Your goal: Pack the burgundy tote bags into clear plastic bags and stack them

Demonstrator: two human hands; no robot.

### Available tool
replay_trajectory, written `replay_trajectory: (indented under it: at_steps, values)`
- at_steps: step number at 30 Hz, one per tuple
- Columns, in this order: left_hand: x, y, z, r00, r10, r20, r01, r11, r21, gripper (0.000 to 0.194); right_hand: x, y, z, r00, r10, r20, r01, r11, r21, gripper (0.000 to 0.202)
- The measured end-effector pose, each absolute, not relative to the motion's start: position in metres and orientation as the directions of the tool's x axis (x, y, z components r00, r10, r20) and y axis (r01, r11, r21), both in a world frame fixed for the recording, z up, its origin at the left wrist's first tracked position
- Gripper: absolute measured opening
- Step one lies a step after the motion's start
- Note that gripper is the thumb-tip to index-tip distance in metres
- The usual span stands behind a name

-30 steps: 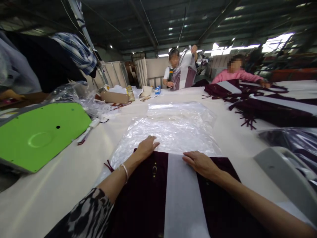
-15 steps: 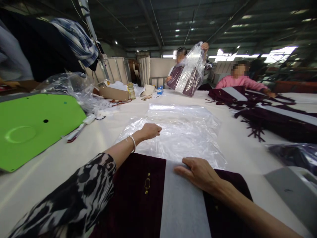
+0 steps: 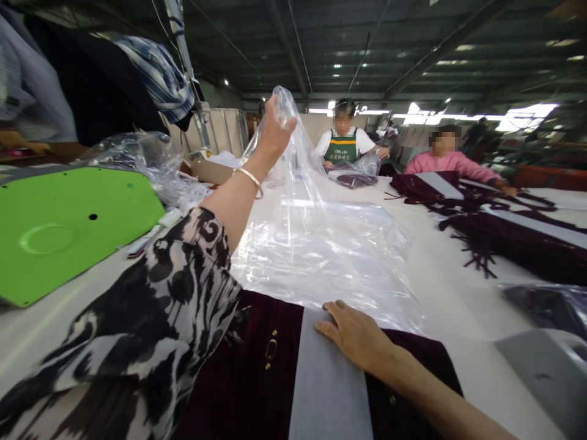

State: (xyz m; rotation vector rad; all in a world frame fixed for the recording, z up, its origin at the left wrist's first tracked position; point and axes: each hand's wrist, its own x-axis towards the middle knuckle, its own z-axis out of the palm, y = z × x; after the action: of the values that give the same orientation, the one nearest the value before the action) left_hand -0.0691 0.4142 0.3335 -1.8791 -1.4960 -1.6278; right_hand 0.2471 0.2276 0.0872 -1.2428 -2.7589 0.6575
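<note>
Raised above the table, my left hand (image 3: 277, 129) grips the top of a clear plastic bag (image 3: 298, 165), which hangs down toward a pile of clear bags (image 3: 321, 256) lying flat. My right hand (image 3: 355, 333) rests with fingers spread on the pale strip (image 3: 330, 391) that runs across a dark maroon item (image 3: 257, 379) in front of me. A small gold-coloured fitting (image 3: 271, 349) shows on the maroon item, left of the strip.
A green panel (image 3: 77, 226) lies at the left beside crumpled plastic (image 3: 169, 177). Maroon pieces with fringes (image 3: 513, 238) cover the right side. Two people (image 3: 346, 146) are across the table. A grey object (image 3: 545, 373) stands at the near right.
My left hand has risen from the bag pile, lifting a clear bag. The person across has lowered a bagged maroon item to the table. My right hand stays on the strip.
</note>
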Motion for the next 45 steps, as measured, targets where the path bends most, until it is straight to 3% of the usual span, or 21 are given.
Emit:
replay_trajectory:
  at_steps: [2,5,8,10,12,13,15,17,18,21,25,27,29,32,34,37,43,45]
  values:
    - [-0.072,0.387,0.306,-0.043,0.662,0.749,0.784,-0.442,0.436,0.053,0.252,0.241,0.078,-0.631,0.772,-0.083,0.694,0.513,-0.504,0.037]
    - [-0.073,0.33,0.236,0.152,0.928,0.341,0.819,-0.311,0.483,0.054,0.261,0.265,0.072,-0.568,0.822,0.026,0.678,0.486,-0.551,0.034]
    - [-0.067,0.282,0.154,0.196,0.978,-0.076,0.899,-0.148,0.413,0.055,0.264,0.287,0.072,-0.612,0.772,0.172,0.65,0.614,-0.447,0.04]
    - [-0.057,0.263,0.107,0.247,0.951,-0.188,0.922,-0.171,0.346,0.07,0.261,0.298,0.074,-0.658,0.727,0.193,0.653,0.68,-0.335,0.054]
    - [-0.047,0.253,0.076,0.299,0.938,-0.175,0.937,-0.253,0.24,0.08,0.256,0.307,0.073,-0.688,0.719,0.097,0.682,0.687,-0.251,0.07]
    - [-0.043,0.251,0.067,0.312,0.937,-0.157,0.942,-0.284,0.18,0.075,0.254,0.311,0.072,-0.694,0.72,0.021,0.698,0.679,-0.229,0.071]
    - [-0.04,0.252,0.063,0.316,0.94,-0.126,0.948,-0.308,0.077,0.048,0.251,0.317,0.07,-0.703,0.705,-0.098,0.707,0.677,-0.205,0.052]
    - [-0.044,0.256,0.072,0.311,0.944,-0.114,0.95,-0.31,0.02,0.016,0.25,0.322,0.067,-0.715,0.689,-0.116,0.698,0.698,-0.16,0.026]
    - [-0.049,0.259,0.08,0.305,0.947,-0.101,0.952,-0.307,-0.001,0.006,0.25,0.324,0.066,-0.721,0.686,-0.099,0.693,0.711,-0.122,0.023]
    - [-0.064,0.271,0.111,0.258,0.966,0.006,0.964,-0.257,-0.071,0.014,0.247,0.326,0.069,-0.738,0.674,-0.019,0.674,0.738,-0.017,0.024]
    - [-0.068,0.281,0.152,0.138,0.969,0.204,0.983,-0.109,-0.148,0.029,0.234,0.321,0.086,-0.729,0.67,0.142,0.676,0.737,-0.011,0.027]
    - [-0.056,0.277,0.164,0.076,0.954,0.29,0.991,-0.039,-0.13,0.029,0.226,0.316,0.098,-0.703,0.681,0.207,0.687,0.725,-0.051,0.028]
    - [-0.036,0.267,0.169,0.134,0.944,0.303,0.991,-0.126,-0.045,0.034,0.219,0.309,0.11,-0.677,0.696,0.24,0.692,0.713,-0.116,0.023]
    - [-0.001,0.244,0.16,0.36,0.913,0.192,0.927,-0.374,0.038,0.057,0.209,0.298,0.125,-0.637,0.732,0.242,0.691,0.681,-0.244,0.02]
    - [0.015,0.231,0.149,0.385,0.912,0.141,0.922,-0.385,-0.023,0.046,0.206,0.292,0.131,-0.637,0.743,0.204,0.683,0.668,-0.297,0.026]
    - [0.018,0.222,0.134,0.294,0.947,0.134,0.956,-0.291,-0.039,0.017,0.204,0.285,0.133,-0.71,0.69,0.142,0.647,0.718,-0.258,0.026]
    - [0.0,0.222,0.129,0.16,0.987,0.022,0.968,-0.161,0.192,0.025,0.201,0.276,0.123,-0.765,0.625,0.155,0.582,0.774,-0.252,0.027]
    - [0.001,0.22,0.131,0.127,0.991,0.043,0.966,-0.133,0.221,0.021,0.198,0.275,0.119,-0.765,0.626,0.153,0.597,0.778,-0.195,0.022]
